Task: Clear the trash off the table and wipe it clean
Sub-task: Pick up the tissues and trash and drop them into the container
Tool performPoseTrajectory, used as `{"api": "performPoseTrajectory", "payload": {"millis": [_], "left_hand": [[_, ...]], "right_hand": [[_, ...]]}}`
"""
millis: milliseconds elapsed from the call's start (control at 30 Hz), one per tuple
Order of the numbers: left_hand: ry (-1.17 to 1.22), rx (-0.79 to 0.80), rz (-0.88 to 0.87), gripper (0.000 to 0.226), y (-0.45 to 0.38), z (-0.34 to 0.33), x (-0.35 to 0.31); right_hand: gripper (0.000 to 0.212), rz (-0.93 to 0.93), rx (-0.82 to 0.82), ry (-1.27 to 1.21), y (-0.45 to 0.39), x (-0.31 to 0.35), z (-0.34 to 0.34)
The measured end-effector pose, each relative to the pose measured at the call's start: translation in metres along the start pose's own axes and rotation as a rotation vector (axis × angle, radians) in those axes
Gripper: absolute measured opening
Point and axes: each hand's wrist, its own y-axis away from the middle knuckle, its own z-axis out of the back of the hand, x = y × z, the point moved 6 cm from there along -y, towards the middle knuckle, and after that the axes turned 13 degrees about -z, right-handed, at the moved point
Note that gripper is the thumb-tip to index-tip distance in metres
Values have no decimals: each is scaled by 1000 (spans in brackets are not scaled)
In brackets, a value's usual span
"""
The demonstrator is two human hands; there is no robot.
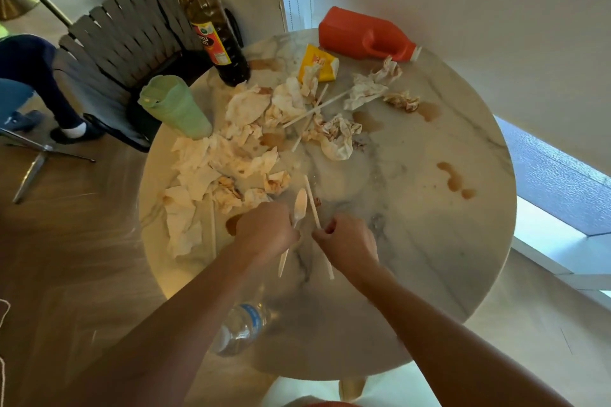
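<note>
Two sticks of trash fill my grips, left hand (pixel 267 228) pinching the spoon (pixel 295 221), right hand (pixel 345 239) the chopstick (pixel 318 225), both long axes pointing away toward napkins (pixel 231 155) left.

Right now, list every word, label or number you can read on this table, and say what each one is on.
Dark sauce bottle, red and yellow label: large white letters, roughly "...TU", too blurred to read for certain; the small print is illegible.
Yellow carton: a small red mark, unreadable.
Clear water bottle, blue label: print too blurred to read.
Red jug and green cup: no text visible.
</note>
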Motion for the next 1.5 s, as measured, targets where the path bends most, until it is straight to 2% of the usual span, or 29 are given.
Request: {"api": "performPoseTrajectory", "payload": {"millis": [133, 300, 400, 567, 800, 933, 1133, 1300, 1500], "left_hand": [[60, 17, -63, 12, 1, -4, -45], [90, 34, -181, 23, 2, -26, -128], [128, 70, -258, 18, 7, -49, -187], [183, 137, -339, 16, 12, -101, -275], [265, 244, -290, 17, 11, -192, -353], [307, 252, -180, 17, -2, -252, -357], [164, 201, -28, 23, -38, -330, -317], [88, 139, 91, 22, -74, -373, -282], [143, 101, 174, 18, -104, -408, -264]], "right_hand": [[25, -121, -25, -221, 10, -49, 37], [19, -216, -208, -326, 22, -121, 100], [19, -261, -281, -383, 28, -165, 128], [19, -312, -310, -487, 33, -235, 166], [23, -428, -353, -491, 19, -344, 190], [24, -516, -299, -454, -7, -391, 171], [26, -599, -233, -353, -51, -429, 122], [27, -613, -191, -294, -86, -452, 78], [20, -645, -112, -310, -120, -468, 28]]}}
